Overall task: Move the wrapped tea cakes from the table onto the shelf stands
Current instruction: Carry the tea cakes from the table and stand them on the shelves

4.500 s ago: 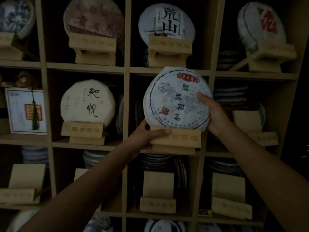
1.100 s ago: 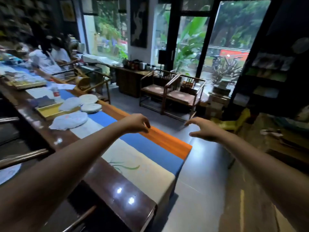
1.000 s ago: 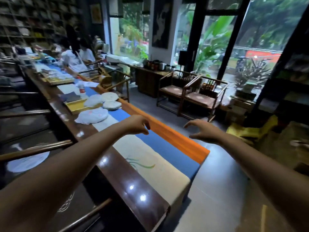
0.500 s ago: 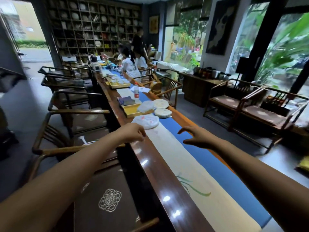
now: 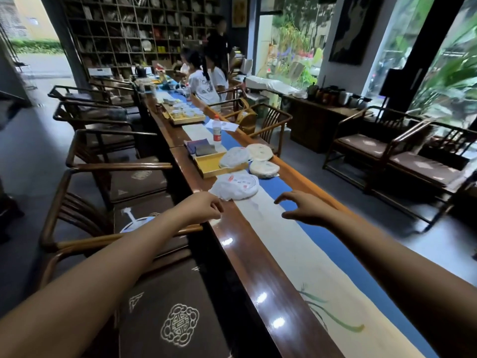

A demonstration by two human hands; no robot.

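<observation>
White-wrapped tea cake [image 5: 236, 186] lies just beyond both empty hands [image 5: 205, 208].

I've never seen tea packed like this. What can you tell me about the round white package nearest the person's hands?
The nearest tea cake is a flat round disc in crinkled white paper with small red marks printed on top. It lies flat on the pale strip of the table runner, partly over its blue band, just beyond a yellow tray. The left hand reaches close to its loose paper edge; contact is unclear. The right hand hovers apart, holding nothing.
</observation>
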